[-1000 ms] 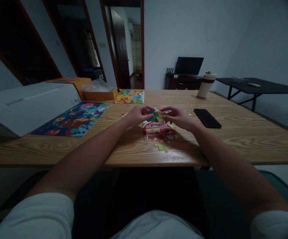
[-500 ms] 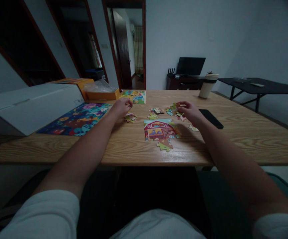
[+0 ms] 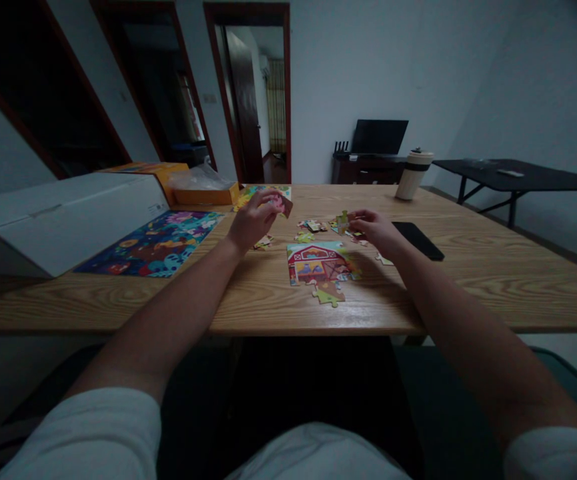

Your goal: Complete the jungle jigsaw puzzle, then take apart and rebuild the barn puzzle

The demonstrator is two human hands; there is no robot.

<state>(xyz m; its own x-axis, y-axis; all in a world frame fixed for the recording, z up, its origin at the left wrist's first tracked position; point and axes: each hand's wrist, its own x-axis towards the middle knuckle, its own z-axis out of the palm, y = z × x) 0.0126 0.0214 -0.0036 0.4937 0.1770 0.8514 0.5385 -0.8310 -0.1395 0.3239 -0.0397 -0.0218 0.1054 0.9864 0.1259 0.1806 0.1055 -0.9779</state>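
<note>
My left hand is closed on a pink and brown puzzle piece, raised above the table. A green-yellow puzzle piece stands upright in the fingers of my right hand, just over the loose pieces. Between my forearms lies a partly joined puzzle with a red barn on it. A brown and green piece adjoins its lower edge. Behind it is a heap of loose puzzle pieces. Another small pile sits beneath my left hand, partly hidden by it.
On the left, a dark blue picture sheet lies beside a long white box. An orange box holds clear plastic. A yellow picture lies behind my left hand. To the right are a black phone and a lidded cup.
My left hand has risen and turned, bringing the pink and brown piece into view. My right hand has shifted slightly left, and its piece has turned.
</note>
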